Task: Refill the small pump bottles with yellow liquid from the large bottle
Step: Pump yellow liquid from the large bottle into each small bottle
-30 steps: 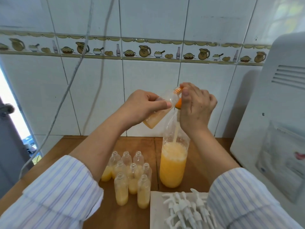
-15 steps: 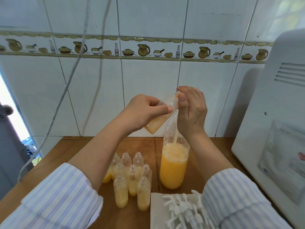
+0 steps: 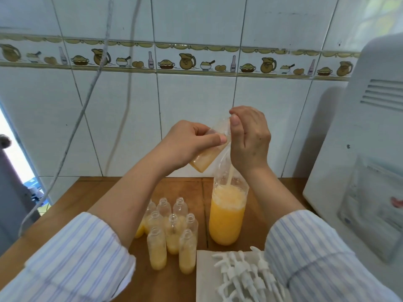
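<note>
My left hand (image 3: pixel 187 144) grips a small clear bottle (image 3: pixel 207 158), tilted with its mouth up to the right and pale yellow liquid in its lower end. My right hand (image 3: pixel 250 140) is closed at that mouth, above the large bottle (image 3: pixel 226 219), and hides the large bottle's top. A thin pale line runs from under this hand down into the foamy yellow liquid; whether it is a tube or a stream I cannot tell. Several open small bottles (image 3: pixel 172 234), partly filled, stand left of the large bottle.
White pump heads (image 3: pixel 244 273) lie on a white paper sheet (image 3: pixel 205 280) at the front of the wooden table (image 3: pixel 87 197). A white appliance (image 3: pixel 359 171) stands close on the right. A grey cable (image 3: pixel 87 101) hangs along the tiled wall.
The orange part seen near my right thumb is hidden now. Both hands and the tilted small bottle stay over the large bottle; the view has shifted slightly.
</note>
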